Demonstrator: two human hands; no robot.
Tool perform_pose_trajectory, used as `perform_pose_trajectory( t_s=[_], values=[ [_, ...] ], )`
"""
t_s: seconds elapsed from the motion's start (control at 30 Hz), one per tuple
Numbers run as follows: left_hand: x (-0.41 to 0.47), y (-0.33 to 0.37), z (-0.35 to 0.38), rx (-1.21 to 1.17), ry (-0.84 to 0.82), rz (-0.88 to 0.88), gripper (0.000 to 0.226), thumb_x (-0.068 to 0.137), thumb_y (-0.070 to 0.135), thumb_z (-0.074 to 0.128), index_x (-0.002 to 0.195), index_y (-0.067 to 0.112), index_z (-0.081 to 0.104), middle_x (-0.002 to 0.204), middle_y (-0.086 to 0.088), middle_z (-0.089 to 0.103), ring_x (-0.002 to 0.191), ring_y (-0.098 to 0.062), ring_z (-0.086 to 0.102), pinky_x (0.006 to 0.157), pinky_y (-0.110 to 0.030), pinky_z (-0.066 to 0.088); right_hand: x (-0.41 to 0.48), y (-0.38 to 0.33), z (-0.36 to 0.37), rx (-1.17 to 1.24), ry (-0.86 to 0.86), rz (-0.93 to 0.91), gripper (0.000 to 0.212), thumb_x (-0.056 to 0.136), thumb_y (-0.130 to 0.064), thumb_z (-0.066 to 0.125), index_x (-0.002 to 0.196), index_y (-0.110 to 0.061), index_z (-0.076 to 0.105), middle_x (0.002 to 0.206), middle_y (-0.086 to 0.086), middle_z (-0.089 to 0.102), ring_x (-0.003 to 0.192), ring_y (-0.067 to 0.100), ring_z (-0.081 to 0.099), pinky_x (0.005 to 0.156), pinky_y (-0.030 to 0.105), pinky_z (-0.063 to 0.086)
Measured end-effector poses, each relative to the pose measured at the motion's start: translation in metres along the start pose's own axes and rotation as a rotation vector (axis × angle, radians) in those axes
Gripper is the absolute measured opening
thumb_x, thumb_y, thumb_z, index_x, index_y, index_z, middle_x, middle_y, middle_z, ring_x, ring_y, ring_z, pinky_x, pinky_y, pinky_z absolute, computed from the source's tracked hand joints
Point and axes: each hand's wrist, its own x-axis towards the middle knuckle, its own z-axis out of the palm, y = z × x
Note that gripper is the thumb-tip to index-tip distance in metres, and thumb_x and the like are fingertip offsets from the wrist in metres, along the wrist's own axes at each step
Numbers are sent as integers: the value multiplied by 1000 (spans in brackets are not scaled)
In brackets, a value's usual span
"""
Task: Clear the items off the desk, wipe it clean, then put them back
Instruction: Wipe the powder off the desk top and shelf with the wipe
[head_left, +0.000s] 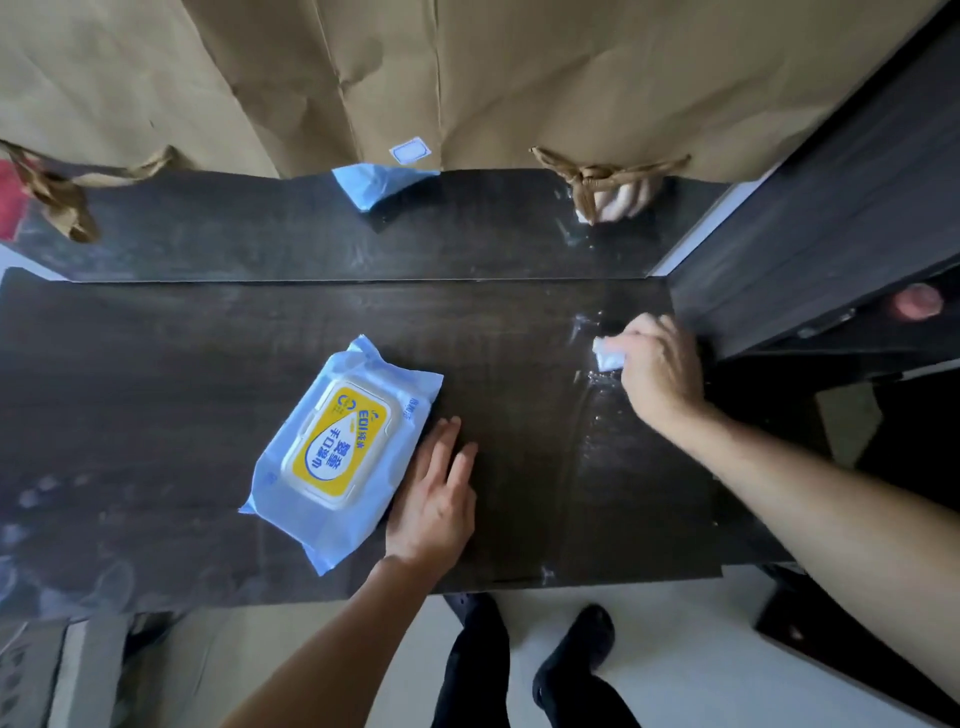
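A dark wooden desk (208, 364) fills the middle of the head view. A light-blue pack of wet wipes (340, 452) with a yellow lid lies on it left of centre. My left hand (434, 499) rests flat on the desk with straight fingers, touching the pack's right edge. At the desk's far right my right hand (657, 364) grips a small folded white wipe (608, 356) and presses it on the surface. Wet streaks (597, 415) shine on the desk around and below that hand.
A mirror (311, 234) stands along the desk's back edge and reflects the pack and my right hand. Brown paper (467, 78) covers its upper part. A dark cabinet (831, 234) rises at the right. My feet (576, 654) stand on the pale floor below the front edge.
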Motion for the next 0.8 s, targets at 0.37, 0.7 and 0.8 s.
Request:
perform_pose_trajectory(
  t_s=[0.37,0.7,0.8],
  values=[
    [-1,1,1,-13,-14,-7,47,76,10,35,115,1,59,138,-22,47,132,-33,36,105,-46,39,65,-16,-4,125,33,138,28,80,-1,51,98,-11,71,101,15,59,87,36,56,71,40,47],
    [1,4,-3,-12,-32,-5,47,76,12,36,114,2,62,138,-21,48,131,-32,35,100,-49,45,-71,-33,-4,220,-232,-213,38,81,-8,38,89,-17,74,86,4,58,77,23,54,66,26,44],
    [1,3,-3,-20,-44,2,47,75,11,36,113,1,61,137,-22,49,130,-32,36,97,-49,47,-88,-30,-16,278,-335,-309,36,75,3,47,85,-17,75,82,1,59,74,20,55,65,26,44]
  ],
)
